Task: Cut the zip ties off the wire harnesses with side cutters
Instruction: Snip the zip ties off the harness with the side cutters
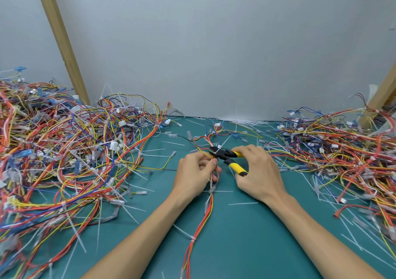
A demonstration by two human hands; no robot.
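Head view: I see the harness (190, 251), a thin bundle of red, orange and yellow wires, lying down the middle of the green bench (246, 246) and running up into the left hand (194, 173). That hand's grip is closed round the wires, fingers curled over them just below the cutters (227, 155). The right hand (257, 171) holds the cutters by the yellow handles, its grip wrapped round them, with the black jaws pointing left. They are parted a little at the bundle beside a white tie (219, 146). I cannot tell whether the blades touch it. Nearer me, a second tie (192, 239) binds the same harness, its tail sticking out to the left. Past the hands the harness fans out into loose ends with small connectors. Cut ties (243, 203) lie scattered across the bench. A big heap of harnesses (64, 150) fills the left side and another heap (342, 150) the right. Behind them stands a pale grey wall (214, 53), with a slanting wooden post (62, 43) on the left and another (381, 98) on the right.
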